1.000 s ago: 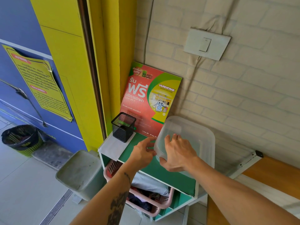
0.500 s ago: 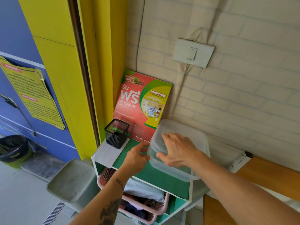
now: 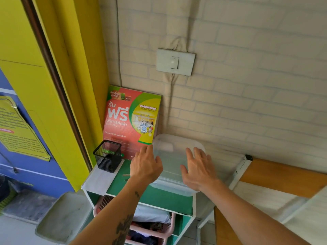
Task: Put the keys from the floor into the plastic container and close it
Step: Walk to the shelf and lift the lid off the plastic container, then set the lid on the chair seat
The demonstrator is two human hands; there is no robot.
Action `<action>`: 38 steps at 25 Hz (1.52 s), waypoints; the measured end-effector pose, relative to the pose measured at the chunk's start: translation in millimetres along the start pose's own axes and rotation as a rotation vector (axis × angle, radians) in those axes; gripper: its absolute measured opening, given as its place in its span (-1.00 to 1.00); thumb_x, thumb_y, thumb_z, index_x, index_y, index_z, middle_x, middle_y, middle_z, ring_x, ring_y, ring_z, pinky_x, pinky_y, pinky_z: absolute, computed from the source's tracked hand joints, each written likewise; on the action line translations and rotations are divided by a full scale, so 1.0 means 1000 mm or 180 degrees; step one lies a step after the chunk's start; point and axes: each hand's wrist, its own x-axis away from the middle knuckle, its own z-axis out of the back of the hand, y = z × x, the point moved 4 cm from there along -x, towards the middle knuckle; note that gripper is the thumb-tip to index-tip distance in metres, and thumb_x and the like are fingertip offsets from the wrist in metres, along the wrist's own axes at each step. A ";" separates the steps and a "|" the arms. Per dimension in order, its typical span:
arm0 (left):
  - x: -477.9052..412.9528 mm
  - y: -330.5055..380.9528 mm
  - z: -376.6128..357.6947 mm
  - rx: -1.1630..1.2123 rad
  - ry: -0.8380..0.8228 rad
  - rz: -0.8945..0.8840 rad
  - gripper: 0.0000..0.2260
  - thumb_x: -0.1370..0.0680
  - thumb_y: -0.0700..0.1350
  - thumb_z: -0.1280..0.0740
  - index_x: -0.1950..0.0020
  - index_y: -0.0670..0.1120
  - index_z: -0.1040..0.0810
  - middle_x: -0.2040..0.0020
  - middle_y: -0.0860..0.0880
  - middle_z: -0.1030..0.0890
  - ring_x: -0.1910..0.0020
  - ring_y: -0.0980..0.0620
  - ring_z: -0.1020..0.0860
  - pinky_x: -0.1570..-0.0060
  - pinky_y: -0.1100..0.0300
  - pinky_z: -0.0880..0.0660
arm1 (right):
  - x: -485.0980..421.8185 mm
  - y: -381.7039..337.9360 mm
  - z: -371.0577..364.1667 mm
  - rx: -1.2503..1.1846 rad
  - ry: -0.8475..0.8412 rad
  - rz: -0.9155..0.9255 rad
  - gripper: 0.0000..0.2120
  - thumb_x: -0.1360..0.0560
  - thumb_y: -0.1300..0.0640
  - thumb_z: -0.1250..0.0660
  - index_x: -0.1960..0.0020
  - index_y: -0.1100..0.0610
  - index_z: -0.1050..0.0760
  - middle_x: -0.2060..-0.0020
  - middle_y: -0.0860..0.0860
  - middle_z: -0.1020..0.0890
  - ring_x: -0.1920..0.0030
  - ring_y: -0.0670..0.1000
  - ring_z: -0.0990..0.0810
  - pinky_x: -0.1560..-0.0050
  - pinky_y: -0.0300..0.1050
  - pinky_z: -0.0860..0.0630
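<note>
Container (image 3: 174, 160) of clear plastic sits on the green top of a small shelf unit (image 3: 122, 179), pushed in close to the pale brick wall (image 3: 247, 103), its lid on top and its near edge hanging a little over the front of the unit. Both hands are down on it: the left hand (image 3: 146, 166) lies at the container's left side, fingers together and curved against its edge, the grip not clamped around anything; the right hand (image 3: 199, 169) lies flat on the lid toward the right, fingers spread wide, palm down, nothing pinched. Whether the lid is fully snapped on, I cannot tell. Any keys are impossible to make out through the cloudy plastic. Just left of the left hand stands a black mesh pen holder (image 3: 108, 156), upright at the shelf unit's back-left corner, clear of the container. Behind it a red and green poster (image 3: 131, 119) leans against the wall, its lower right corner just beside the container's back-left corner. Above, a light switch (image 3: 175, 61) is mounted on the brick. Below the green top, a pink basket (image 3: 154, 227) with clothes sits in the lower compartment.
</note>
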 end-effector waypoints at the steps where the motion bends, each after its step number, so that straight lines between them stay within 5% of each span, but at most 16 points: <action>1: 0.000 0.005 -0.004 -0.0103 -0.0132 0.0046 -0.60 -0.56 0.03 -0.16 -0.35 -0.11 -0.34 -0.29 -0.09 -0.47 -0.17 -0.14 -0.50 -0.14 -0.07 -0.48 | 0.002 0.007 -0.004 -0.0210 -0.0032 -0.0228 -0.31 -0.59 -0.20 -0.01 -0.58 0.14 0.03 -0.54 0.28 -0.13 -0.51 0.30 -0.14 -0.47 0.25 -0.17; 6: 0.001 0.018 -0.018 -0.0297 -0.0315 0.0185 -0.48 -0.56 0.03 -0.15 -0.47 -0.15 -0.18 -0.35 -0.14 -0.39 -0.25 -0.16 -0.46 -0.17 -0.06 -0.46 | 0.009 0.013 -0.023 -0.1352 -0.0318 -0.0751 -0.33 -0.62 -0.20 -0.04 -0.61 0.03 0.10 -0.59 0.22 0.17 -0.57 0.29 -0.03 -0.49 0.22 -0.20; 15: 0.006 0.035 -0.016 -0.0399 -0.0263 0.0189 -0.62 -0.53 0.00 -0.17 -0.28 -0.15 -0.35 -0.22 -0.17 -0.44 -0.17 -0.18 -0.46 -0.13 -0.05 -0.46 | 0.010 0.019 -0.015 -0.1891 0.0111 -0.0915 -0.43 -0.63 -0.12 -0.09 -0.57 0.07 -0.14 -0.60 0.18 0.02 -0.57 0.22 -0.08 -0.50 0.16 -0.19; 23: 0.013 0.060 -0.005 -0.0288 0.0292 0.0025 -0.48 -0.48 -0.01 -0.26 -0.41 -0.12 -0.32 -0.36 -0.22 -0.33 -0.23 -0.26 -0.36 -0.22 -0.12 -0.37 | 0.024 0.035 0.008 -0.1827 0.0596 -0.0857 -0.45 -0.64 -0.09 -0.10 -0.56 0.07 -0.15 -0.61 0.15 0.01 -0.58 0.18 -0.01 -0.49 0.12 -0.15; 30: 0.066 0.156 -0.063 -0.0016 0.0081 -0.0372 -0.45 -0.54 0.01 -0.24 -0.50 -0.08 -0.23 -0.58 -0.23 -0.03 -0.45 -0.24 -0.20 -0.39 -0.04 -0.27 | 0.094 0.138 0.008 -0.1351 0.0952 -0.1257 -0.44 -0.63 -0.10 -0.11 -0.56 0.08 -0.13 -0.61 0.11 0.02 -0.59 0.16 0.02 -0.49 0.17 -0.22; 38: 0.129 0.257 -0.168 0.0012 -0.0584 -0.0341 -0.50 -0.58 -0.02 -0.19 -0.50 -0.07 -0.22 -0.57 -0.16 -0.11 -0.50 -0.18 -0.16 -0.46 -0.04 -0.25 | 0.172 0.273 -0.026 -0.1406 0.0666 -0.1642 -0.42 -0.62 -0.09 -0.10 -0.57 0.11 -0.13 -0.61 0.12 0.01 -0.57 0.14 -0.07 -0.41 0.12 -0.30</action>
